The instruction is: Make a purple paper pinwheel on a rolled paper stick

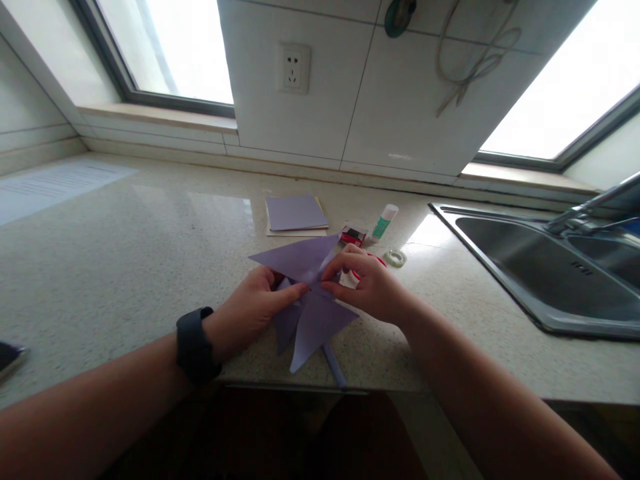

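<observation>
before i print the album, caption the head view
Left hand and right hand hold a purple paper pinwheel over the counter.

A near-black watch circles the left wrist, its strap broad and smooth, its outline rounded and blocky with a faint bluish-grey sheen; finer detail is blurred. The left forearm and right forearm are bare, as are the left hand and right hand. The legs show only as dim rounded shapes, their covering too dark to tell
</observation>
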Tool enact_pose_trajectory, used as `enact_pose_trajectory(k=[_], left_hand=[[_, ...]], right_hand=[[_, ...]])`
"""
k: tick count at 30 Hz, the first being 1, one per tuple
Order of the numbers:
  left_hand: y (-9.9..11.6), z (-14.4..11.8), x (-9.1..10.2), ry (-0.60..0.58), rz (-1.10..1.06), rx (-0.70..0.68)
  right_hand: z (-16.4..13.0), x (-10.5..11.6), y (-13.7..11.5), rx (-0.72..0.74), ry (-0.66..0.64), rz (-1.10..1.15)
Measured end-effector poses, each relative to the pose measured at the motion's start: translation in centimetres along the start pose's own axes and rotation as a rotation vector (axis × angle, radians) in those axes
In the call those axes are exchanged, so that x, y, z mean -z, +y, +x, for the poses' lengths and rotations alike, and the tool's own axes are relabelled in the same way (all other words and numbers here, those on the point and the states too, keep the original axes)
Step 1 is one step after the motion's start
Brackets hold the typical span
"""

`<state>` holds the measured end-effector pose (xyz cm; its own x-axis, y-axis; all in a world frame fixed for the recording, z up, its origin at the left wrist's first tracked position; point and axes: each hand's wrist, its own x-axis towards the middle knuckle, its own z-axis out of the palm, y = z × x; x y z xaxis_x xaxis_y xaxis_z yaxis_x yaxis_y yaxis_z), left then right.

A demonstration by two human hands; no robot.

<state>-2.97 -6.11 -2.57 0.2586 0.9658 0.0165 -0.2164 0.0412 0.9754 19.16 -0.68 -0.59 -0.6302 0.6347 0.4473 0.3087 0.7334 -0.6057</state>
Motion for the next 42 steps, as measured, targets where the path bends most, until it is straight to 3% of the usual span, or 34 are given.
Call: enact_pose_trajectory(k=[24, 29, 36, 42], left_hand=[[0.1, 0.0, 0.1, -0.037, 0.065, 0.01], [0.3, 0.0, -0.1, 0.027, 0.088, -0.025], [0.3, 0.0, -0.2, 0.011, 0.059, 0.01], [0.2, 0.0, -0.2, -0.007, 0.072, 0.025]], right_hand=[[0.2, -0.2, -0.3, 0.047, -0.006, -0.015], [0.2, 0.1, -0.5, 0.023, -0.016, -0.013], [0.5, -0.2, 0.2, -0.118, 0.278, 0.019], [0.9, -0.2, -1.0, 0.011, 0.364, -0.081]])
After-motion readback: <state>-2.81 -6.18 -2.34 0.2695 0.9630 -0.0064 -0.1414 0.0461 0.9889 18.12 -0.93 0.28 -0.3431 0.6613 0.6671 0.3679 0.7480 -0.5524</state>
